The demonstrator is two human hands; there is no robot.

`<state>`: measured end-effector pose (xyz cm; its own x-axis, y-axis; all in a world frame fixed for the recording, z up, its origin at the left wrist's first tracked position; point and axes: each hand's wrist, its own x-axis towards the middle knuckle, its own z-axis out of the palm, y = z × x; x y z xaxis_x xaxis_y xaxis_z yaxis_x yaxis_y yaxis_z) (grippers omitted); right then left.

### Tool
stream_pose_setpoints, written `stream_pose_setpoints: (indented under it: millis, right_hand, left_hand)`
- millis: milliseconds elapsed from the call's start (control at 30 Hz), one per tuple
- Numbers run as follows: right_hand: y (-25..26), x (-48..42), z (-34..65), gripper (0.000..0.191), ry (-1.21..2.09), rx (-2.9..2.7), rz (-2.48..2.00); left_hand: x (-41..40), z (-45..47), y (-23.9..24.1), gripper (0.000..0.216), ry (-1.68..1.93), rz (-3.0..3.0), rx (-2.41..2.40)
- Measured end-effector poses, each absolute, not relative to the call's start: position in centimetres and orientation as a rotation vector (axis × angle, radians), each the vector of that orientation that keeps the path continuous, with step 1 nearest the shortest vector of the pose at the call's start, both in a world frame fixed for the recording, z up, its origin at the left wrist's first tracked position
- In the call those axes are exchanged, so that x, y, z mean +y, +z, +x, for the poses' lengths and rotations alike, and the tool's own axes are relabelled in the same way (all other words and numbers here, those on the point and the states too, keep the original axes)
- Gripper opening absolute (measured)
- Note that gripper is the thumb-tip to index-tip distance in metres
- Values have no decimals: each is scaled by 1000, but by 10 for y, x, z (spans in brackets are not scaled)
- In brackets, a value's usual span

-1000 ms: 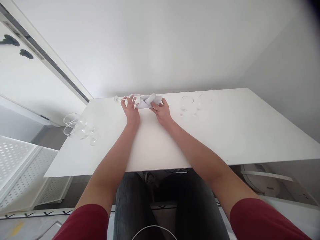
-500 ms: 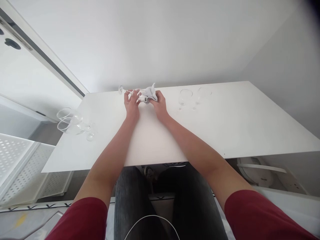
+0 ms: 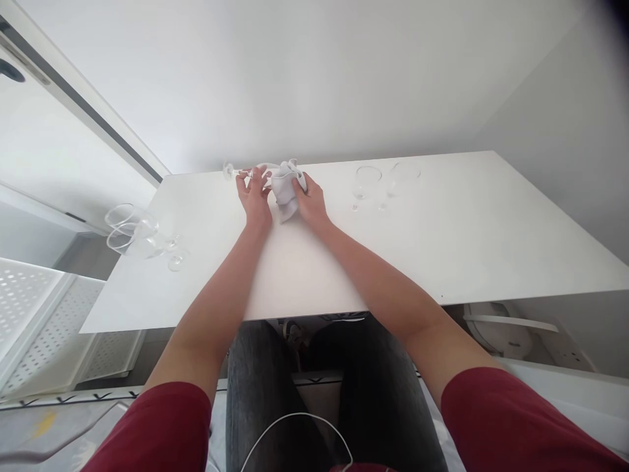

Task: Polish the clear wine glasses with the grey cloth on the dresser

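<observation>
You have one held glass (image 3: pixel 228 171), a left pair of glasses (image 3: pixel 142 246) and a right pair of glasses (image 3: pixel 367 181) on one white table (image 3: pixel 466 236), five stemmed glasses in all, plus one cloth (image 3: pixel 285 187). Against a second ago, the cloth, which lay stretched lengthwise, is bunched over the bowl end, a corner hanging towards you. The held glass is near the table's far edge, between the pairs, its long axis running sideways, foot pointing left, bowl right. Your left hand (image 3: pixel 256 202) is closed around it; your right hand (image 3: pixel 313 200) grips the cloth.
</observation>
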<state>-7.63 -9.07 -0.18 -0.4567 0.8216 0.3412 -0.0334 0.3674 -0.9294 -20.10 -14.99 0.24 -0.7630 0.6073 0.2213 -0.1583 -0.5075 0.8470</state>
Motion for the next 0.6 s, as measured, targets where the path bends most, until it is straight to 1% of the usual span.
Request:
stream_pose_setpoints:
  millis: [100,133,200,233,300,367,467,600]
  right_hand:
    - [-3,-88,-79,34,1090,-1729,-796]
    - [-5,-87,-80,32,1107,-1696,-787]
    - [-9,-84,-84,26,1255,-1583,-682]
    - [-11,-84,-85,28,1362,-1503,-606]
    - [-14,-82,-86,40,1561,-1341,-477]
    - [-15,-82,-83,47,1692,-1243,-443]
    - [-14,-84,-80,51,1780,-1200,-477]
    - [-13,-85,-81,59,1793,-1177,-490]
  left_hand:
    - [-149,-203,2,43,2284,659,1192]
    - [-149,-203,2,44,2283,641,1174]
    - [-148,-204,1,44,2265,601,1123]
    - [-148,-203,1,43,2246,584,1095]
    - [-148,-203,1,43,2211,561,1048]
    - [-147,-202,0,42,2199,544,1025]
    - [-145,-203,-1,43,2207,515,1037]
    - [-142,-203,-4,44,2223,508,1073]
